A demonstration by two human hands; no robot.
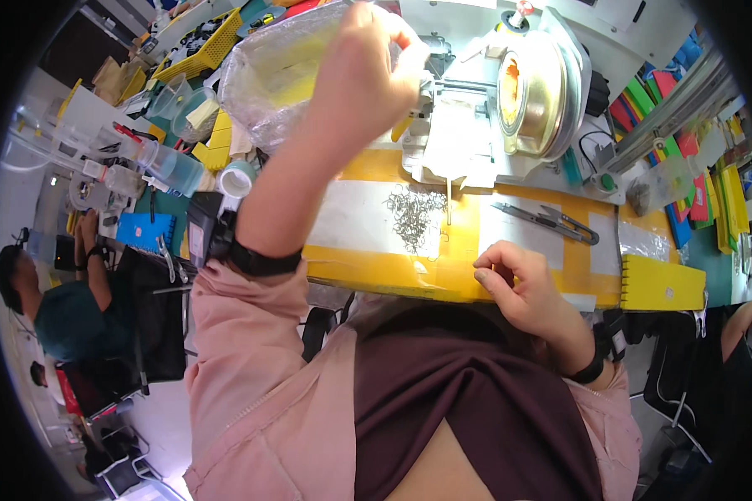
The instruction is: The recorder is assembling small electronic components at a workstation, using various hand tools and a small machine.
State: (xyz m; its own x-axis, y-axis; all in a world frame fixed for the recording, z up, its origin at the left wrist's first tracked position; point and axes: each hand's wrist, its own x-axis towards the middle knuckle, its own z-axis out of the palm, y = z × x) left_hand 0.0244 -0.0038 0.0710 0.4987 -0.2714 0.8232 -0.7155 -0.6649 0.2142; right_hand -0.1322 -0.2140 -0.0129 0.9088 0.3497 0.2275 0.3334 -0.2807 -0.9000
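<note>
My left hand [363, 79] is raised across a box lined with clear plastic [246, 83], its curled fingers beside a small bench machine [459, 138]. What those fingers hold, if anything, is hidden. Near the front edge of the yellow-taped work surface [351, 271], my right hand [522, 284] has its thumb and bent fingers drawn together; anything between them is too small to make out. A loose pile of small, thin metal pieces [414, 215] lies between the hands, in front of the machine. Dark thread snips [551, 221] rest beyond my right hand.
A round metal drum [535, 92] forms the machine's right side. A yellow board [662, 282] lies at the right edge; coloured folders [727, 200] stand beyond. Tape [236, 179], clear tubs and a blue pad [144, 231] crowd the left. Another person [83, 313] sits far left.
</note>
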